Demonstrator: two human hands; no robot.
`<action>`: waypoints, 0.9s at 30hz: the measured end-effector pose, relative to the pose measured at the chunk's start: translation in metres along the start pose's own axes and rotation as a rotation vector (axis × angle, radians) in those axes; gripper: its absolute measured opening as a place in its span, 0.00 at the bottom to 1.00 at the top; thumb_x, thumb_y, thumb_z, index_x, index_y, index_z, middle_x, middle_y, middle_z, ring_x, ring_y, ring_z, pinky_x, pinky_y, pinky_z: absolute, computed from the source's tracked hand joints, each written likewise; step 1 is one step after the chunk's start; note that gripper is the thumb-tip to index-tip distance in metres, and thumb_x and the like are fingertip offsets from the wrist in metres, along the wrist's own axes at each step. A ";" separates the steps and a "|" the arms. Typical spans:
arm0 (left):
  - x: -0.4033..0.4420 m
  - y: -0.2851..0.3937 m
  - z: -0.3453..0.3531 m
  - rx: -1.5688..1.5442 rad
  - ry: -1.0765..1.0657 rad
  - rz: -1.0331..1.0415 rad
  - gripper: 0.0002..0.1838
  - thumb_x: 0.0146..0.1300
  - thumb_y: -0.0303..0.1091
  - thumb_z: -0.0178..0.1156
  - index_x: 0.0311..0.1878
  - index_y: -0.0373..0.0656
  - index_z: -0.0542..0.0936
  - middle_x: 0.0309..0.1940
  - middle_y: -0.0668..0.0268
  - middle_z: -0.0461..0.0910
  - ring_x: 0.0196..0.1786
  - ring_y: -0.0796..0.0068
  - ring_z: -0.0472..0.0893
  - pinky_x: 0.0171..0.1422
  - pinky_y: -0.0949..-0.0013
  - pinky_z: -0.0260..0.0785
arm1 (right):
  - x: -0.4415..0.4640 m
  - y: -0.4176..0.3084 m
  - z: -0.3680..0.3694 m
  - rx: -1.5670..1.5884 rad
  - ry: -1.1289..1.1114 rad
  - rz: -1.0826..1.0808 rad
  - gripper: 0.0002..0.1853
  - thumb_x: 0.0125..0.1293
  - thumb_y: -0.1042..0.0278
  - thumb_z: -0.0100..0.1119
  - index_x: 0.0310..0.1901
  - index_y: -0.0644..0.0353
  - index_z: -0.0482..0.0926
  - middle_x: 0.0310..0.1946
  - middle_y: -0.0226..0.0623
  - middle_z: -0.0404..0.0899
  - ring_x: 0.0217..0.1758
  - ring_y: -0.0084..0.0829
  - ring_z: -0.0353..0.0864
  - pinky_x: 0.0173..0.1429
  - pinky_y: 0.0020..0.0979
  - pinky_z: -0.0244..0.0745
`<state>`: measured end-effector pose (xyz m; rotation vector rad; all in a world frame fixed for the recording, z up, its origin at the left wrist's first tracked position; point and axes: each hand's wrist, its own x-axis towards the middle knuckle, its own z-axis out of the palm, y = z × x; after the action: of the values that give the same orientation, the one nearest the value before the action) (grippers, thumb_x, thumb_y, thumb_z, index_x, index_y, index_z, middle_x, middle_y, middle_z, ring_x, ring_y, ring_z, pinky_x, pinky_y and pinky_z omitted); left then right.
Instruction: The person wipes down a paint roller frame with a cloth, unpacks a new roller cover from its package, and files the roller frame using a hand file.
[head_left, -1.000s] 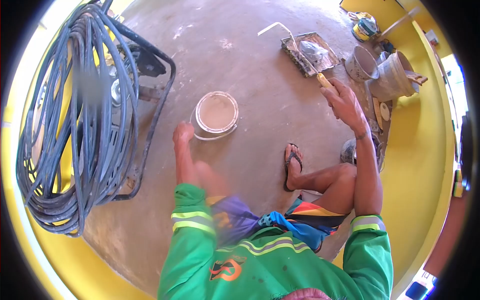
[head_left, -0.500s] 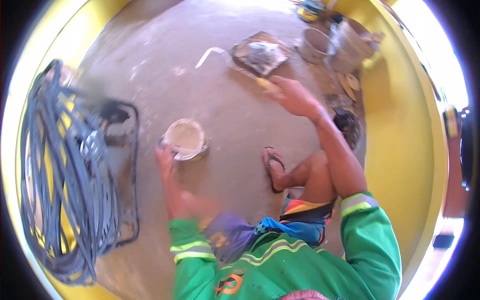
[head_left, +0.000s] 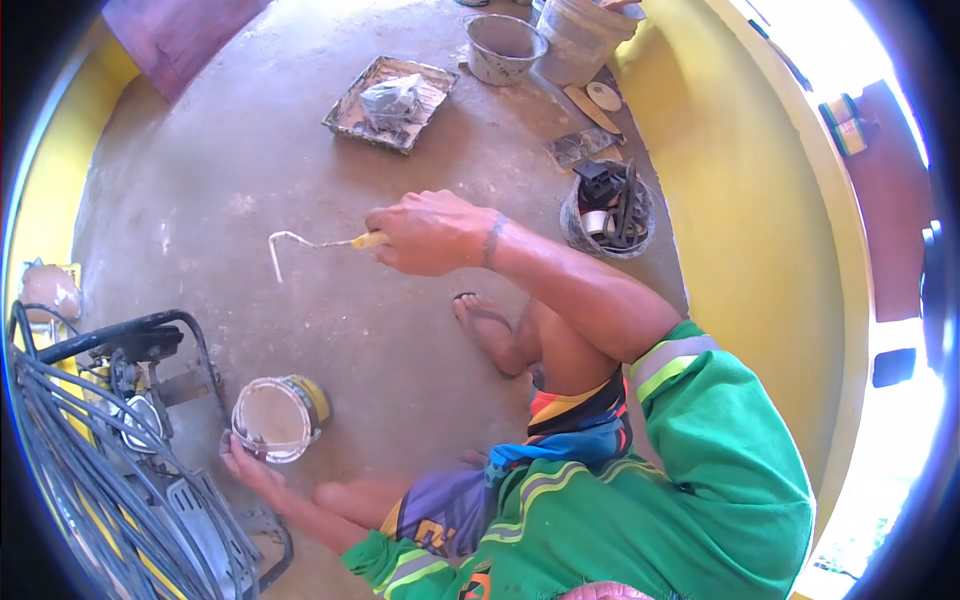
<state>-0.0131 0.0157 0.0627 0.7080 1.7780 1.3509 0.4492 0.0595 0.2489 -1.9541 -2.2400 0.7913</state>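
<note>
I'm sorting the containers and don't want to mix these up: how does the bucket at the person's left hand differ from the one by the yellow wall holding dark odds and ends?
The near bucket shows an even, pale brown surface inside its rim; the wall bucket holds a dark jumble. The left hand is at the near bucket's rim, while no hand touches the wall bucket. Both are round.
</note>
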 end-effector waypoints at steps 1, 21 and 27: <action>-0.001 -0.005 -0.005 0.066 0.002 -0.013 0.20 0.69 0.41 0.56 0.60 0.42 0.74 0.50 0.60 0.78 0.50 0.69 0.79 0.49 0.65 0.74 | 0.000 -0.004 -0.003 -0.001 -0.021 -0.003 0.15 0.66 0.55 0.55 0.47 0.56 0.79 0.36 0.48 0.84 0.41 0.52 0.84 0.45 0.49 0.78; -0.112 -0.041 0.010 1.286 0.416 0.118 0.21 0.62 0.36 0.61 0.56 0.36 0.76 0.50 0.49 0.78 0.51 0.47 0.78 0.54 0.49 0.71 | 0.065 0.125 0.077 0.636 0.261 0.741 0.27 0.59 0.53 0.63 0.56 0.61 0.77 0.42 0.56 0.82 0.45 0.51 0.83 0.49 0.47 0.77; -0.274 0.223 0.211 0.881 -0.456 -0.231 0.28 0.75 0.47 0.49 0.62 0.29 0.70 0.59 0.40 0.71 0.65 0.42 0.69 0.70 0.48 0.58 | -0.129 0.122 -0.011 0.409 0.427 0.942 0.27 0.64 0.53 0.59 0.60 0.61 0.74 0.38 0.56 0.84 0.41 0.56 0.84 0.44 0.49 0.78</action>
<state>0.3074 -0.0310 0.3164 1.1103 1.9441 0.1631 0.5892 -0.0504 0.2436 -2.5670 -0.7831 0.6925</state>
